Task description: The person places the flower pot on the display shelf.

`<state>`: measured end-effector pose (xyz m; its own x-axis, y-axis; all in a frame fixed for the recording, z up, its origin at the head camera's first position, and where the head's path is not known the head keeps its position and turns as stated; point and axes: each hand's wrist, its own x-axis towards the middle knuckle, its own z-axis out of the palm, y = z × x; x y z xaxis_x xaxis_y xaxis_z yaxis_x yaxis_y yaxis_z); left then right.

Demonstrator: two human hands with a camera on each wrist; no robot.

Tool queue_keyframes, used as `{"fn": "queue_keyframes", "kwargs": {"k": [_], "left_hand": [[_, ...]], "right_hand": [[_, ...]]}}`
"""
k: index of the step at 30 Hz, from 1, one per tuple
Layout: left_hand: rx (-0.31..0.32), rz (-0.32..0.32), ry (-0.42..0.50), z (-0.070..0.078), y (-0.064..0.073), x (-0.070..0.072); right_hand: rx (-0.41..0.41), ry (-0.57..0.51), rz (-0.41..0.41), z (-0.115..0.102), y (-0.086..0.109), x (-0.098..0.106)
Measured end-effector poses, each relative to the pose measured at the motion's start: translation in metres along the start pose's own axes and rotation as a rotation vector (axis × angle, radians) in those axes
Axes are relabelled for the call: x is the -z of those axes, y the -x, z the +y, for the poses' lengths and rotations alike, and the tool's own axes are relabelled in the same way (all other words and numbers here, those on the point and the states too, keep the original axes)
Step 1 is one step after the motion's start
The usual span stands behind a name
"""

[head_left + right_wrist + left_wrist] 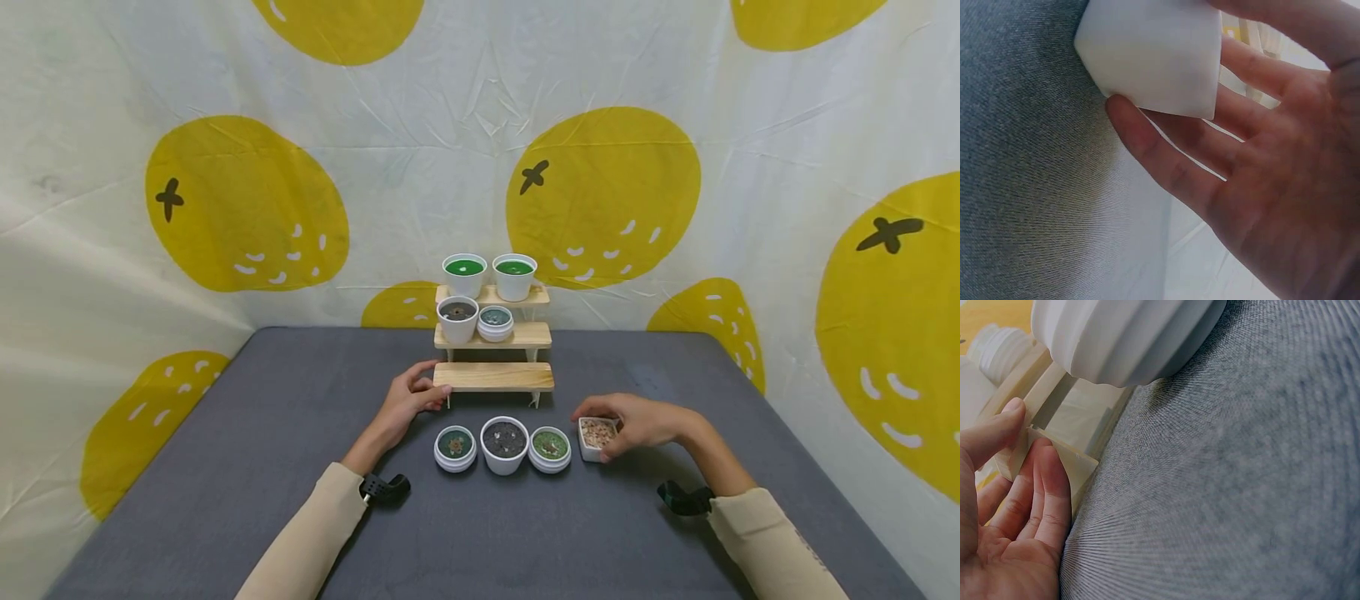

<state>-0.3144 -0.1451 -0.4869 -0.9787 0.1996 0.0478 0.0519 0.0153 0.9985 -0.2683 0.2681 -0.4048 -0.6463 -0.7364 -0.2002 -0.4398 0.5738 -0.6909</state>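
My left hand point(405, 406) pinches the left end of the lowest step of a three-step wooden display stand point(492, 377). In the left wrist view its thumb lies along the board, while the fingertips are against the pale leg point(1066, 456). My right hand point(641, 421) grips a small square white pot point(591, 455), filled with light pebbles, between thumb and fingers. The pot's plain white side point(1154, 59) shows in the right wrist view, with fingers spread along it; it stands on or just above the grey cloth.
Between the hands stand a low pot point(455, 450), a taller pot point(505, 442) and another low pot point(550, 450). Two green-filled cups point(464, 275) occupy the top step; a dark-filled cup point(457, 321) and a small ribbed pot point(495, 325) occupy the middle one. A fruit-printed curtain point(427, 183) hangs behind.
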Motion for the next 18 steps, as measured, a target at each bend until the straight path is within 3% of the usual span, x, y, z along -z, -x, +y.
{"fn": "queue_keyframes", "kwargs": {"k": [9, 18], "left_hand": [[-0.011, 0.002, 0.007, -0.0009, 0.0010, -0.0007], [-0.006, 0.005, 0.008, -0.0014, 0.0003, 0.0000]], "right_hand": [[-0.038, -0.035, -0.032, 0.0019, 0.0024, -0.0005], [-0.017, -0.020, -0.003, 0.0008, 0.0029, -0.0007]]}}
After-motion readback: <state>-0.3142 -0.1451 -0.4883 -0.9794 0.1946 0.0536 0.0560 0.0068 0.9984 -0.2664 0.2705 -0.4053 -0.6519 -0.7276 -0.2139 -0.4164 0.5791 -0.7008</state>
